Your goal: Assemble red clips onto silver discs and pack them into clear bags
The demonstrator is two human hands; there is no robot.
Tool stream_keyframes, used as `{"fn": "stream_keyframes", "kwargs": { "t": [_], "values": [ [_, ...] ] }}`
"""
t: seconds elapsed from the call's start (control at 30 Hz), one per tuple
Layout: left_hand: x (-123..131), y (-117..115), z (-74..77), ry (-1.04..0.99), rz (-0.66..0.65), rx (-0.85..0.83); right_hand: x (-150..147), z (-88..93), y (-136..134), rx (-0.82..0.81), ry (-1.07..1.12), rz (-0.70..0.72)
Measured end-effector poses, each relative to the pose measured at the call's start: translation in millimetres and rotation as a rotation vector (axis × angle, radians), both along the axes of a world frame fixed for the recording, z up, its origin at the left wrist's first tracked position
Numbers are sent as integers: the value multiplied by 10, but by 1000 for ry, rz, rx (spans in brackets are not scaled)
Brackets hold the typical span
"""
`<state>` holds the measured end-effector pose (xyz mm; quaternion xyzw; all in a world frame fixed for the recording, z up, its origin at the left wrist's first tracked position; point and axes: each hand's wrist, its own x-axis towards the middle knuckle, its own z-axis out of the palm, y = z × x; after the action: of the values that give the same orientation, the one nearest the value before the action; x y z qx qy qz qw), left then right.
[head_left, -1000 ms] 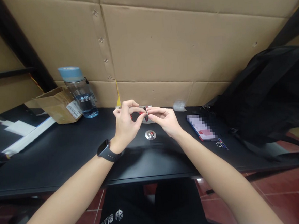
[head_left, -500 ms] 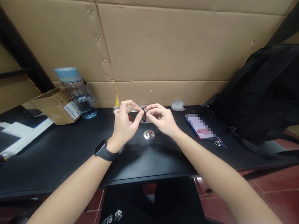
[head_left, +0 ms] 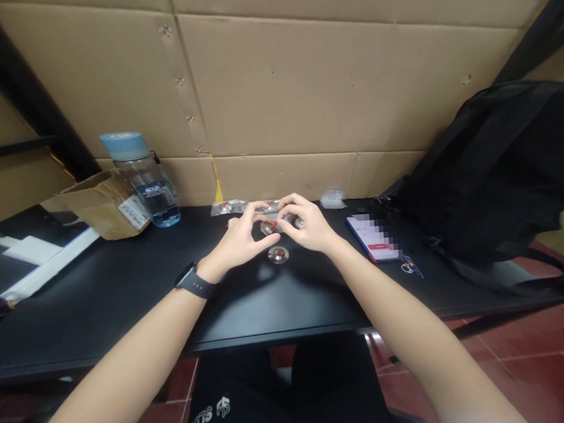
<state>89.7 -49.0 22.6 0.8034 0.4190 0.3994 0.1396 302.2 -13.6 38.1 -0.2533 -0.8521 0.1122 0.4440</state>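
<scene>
Between both hands, over the middle of the table point(head_left: 148, 304): a silver disc point(head_left: 266, 228), round, shiny, partly covered by fingers; lying down or lifted, cannot tell. Against it, at the right thumb's tip, a red piece point(head_left: 274, 225), thin and blurred, apparently slanting; exact direction too small to tell. Left hand point(head_left: 240, 239) loose, thumb spread well away from the bent fingers. Right hand point(head_left: 308, 226) curled, thumb and forefinger close together; pinching the red piece or only touching, cannot tell.

Toward the front edge from there: a second disc point(head_left: 278, 255), silver with red centre, flat, face up, equally wide every way. Along the back edge, partly blocked by the left fingers: clear packets point(head_left: 221, 208); farther right, a plastic bundle point(head_left: 332, 199). Toward the right edge: phone point(head_left: 367, 236), long axis slanting from back left to front right, keyring point(head_left: 408, 267) near its front end, then backpack point(head_left: 491, 158). Toward the back left corner: bottle point(head_left: 150, 188) just beside a box point(head_left: 103, 208).
</scene>
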Motion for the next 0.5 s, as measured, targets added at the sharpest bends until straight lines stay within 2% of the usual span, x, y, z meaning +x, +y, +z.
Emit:
{"fn": "stream_keyframes", "kwargs": {
  "t": [0.13,0.3,0.5],
  "values": [
    [-55,67,-61,39,-10,-28,189,102,30,-128,-244,19],
    [-20,46,-82,389,-183,11,327,117,77,-338,-602,-48],
    [104,-14,-122,482,-135,128,315,42,102,-389,-688,-38]
  ]
}}
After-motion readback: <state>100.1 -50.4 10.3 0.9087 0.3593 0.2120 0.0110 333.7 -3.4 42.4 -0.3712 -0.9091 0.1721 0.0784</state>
